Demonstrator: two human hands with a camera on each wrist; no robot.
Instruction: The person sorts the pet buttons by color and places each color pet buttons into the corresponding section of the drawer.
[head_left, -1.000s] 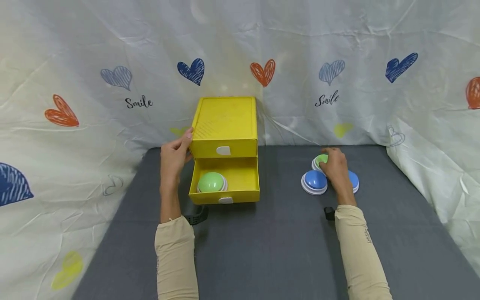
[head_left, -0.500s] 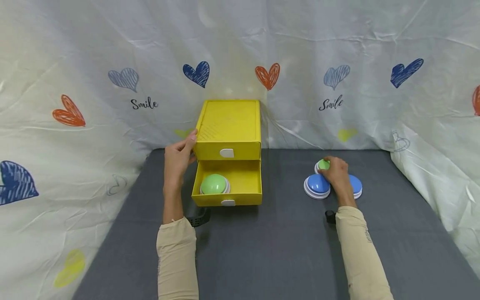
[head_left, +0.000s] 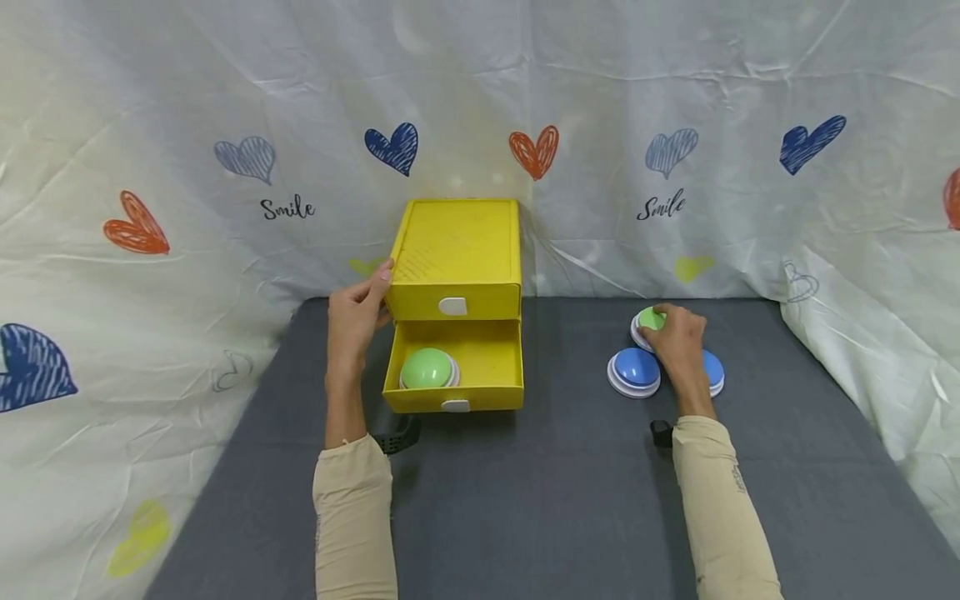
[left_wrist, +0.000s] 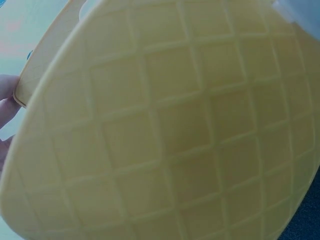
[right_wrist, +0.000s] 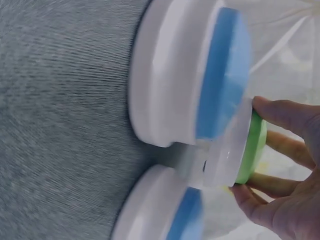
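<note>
- The right hand (head_left: 678, 337) has its thumb and fingers spread round a green button (head_left: 649, 320) and clamped on its rim; the button is at the far right part of the table (head_left: 570, 500), directly between the fingertips, dome toward the palm;
- that button is round, so no long axis shows from above; its white base looks tilted, and seems raised in the right wrist view, though I cannot be sure that it is off the table;
- the open lower drawer (head_left: 491, 358) of the yellow box (head_left: 461, 242) lies well to the left of the held button and somewhat nearer the person; the left hand (head_left: 354, 317) is closer to the drawer, but the right hand has the button;
- the left hand touches the box's left side by the front upper corner; its thumb shows there, but how far the other fingers curl I cannot tell;
- a second green button (head_left: 427, 368) sits in the drawer's left part; two blue buttons (head_left: 634, 367) stand on the table just beside the right hand, one on each side of its wrist.
</note>
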